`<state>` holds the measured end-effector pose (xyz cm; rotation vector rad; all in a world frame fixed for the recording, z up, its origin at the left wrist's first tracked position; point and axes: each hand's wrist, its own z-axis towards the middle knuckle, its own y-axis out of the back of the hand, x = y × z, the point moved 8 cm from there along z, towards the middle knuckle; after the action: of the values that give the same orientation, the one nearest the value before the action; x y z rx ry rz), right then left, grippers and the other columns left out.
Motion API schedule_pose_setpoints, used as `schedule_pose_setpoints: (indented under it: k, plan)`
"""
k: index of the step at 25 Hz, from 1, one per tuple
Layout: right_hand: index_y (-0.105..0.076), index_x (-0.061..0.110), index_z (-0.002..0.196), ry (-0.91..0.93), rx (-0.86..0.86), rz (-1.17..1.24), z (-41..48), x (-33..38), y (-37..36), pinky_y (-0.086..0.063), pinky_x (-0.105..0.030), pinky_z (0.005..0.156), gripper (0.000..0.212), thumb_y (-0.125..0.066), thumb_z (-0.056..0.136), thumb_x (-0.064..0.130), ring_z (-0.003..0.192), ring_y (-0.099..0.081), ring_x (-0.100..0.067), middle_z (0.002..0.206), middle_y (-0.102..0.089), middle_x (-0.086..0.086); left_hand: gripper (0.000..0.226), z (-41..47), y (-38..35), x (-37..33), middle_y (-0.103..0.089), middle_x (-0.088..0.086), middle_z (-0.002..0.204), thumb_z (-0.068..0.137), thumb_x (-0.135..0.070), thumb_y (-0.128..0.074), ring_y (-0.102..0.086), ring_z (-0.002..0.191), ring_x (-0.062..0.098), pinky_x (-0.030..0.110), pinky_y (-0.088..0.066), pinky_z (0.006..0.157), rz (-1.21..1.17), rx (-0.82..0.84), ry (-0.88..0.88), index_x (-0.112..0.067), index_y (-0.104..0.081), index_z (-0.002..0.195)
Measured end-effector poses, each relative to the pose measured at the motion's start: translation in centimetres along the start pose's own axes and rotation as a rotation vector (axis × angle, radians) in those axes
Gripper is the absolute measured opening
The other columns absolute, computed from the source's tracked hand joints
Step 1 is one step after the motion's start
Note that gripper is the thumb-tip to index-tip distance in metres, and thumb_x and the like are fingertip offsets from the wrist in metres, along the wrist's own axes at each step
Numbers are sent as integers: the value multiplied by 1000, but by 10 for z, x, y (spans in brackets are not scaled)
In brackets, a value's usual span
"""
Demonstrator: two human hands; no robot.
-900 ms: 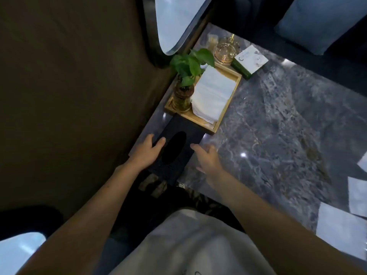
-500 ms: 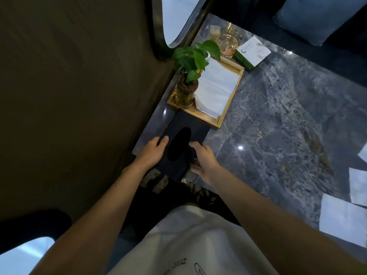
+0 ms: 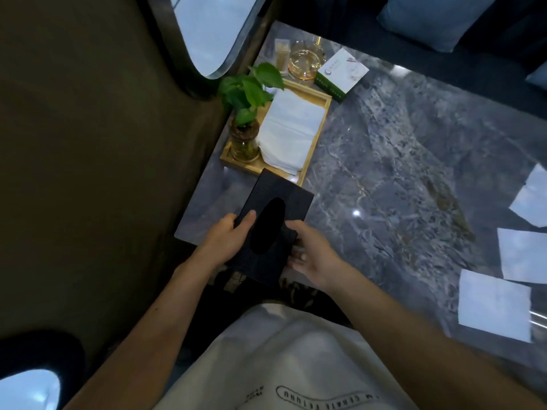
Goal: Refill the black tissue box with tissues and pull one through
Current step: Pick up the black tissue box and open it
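The pale shirt (image 3: 281, 350) at the bottom edge carries one line of printed letters inside an oval outline. They appear upside down and I cannot read them with certainty.

Above it, both hands hold the black tissue box (image 3: 293, 199). The left hand (image 3: 225, 241) grips its left side, thumb on the top beside the oval opening (image 3: 268, 224) and fingers curled under. The right hand (image 3: 313, 261) grips the right side in the same way. The opening is dark and no tissue shows in it.

Half a second ago the box lay lower at the corner of the marble surface (image 3: 384, 173). Now it has come up and toward the person: its near end hangs past the edge, and its far end covers part of the near rim of the wooden tray (image 3: 324, 113).

In the tray there are one stack of white tissues (image 3: 290, 131) and, to the left of it, one green plant in a glass jar (image 3: 245, 140).

Three white paper sheets (image 3: 494, 306) lie at the right, well apart from the box.

Behind the tray are one glass ashtray (image 3: 305, 62) and one green and white carton (image 3: 340, 74). It has a round logo, but its writing is too small to read.
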<state>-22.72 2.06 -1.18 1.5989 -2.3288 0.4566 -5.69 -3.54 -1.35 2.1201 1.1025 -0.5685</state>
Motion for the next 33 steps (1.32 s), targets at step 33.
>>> schedule_pose_setpoints:
  k: [33]
  plan:
    - [-66, 24, 94, 196, -244, 118, 49, 144, 333, -50, -27, 71, 9, -58, 91, 23, 84, -61, -10, 96, -66, 2, 72, 70, -304, -192, -57, 10, 133, 83, -61, -42, -57, 119, 30, 46, -44, 105, -24, 159, 117, -15, -49, 137]
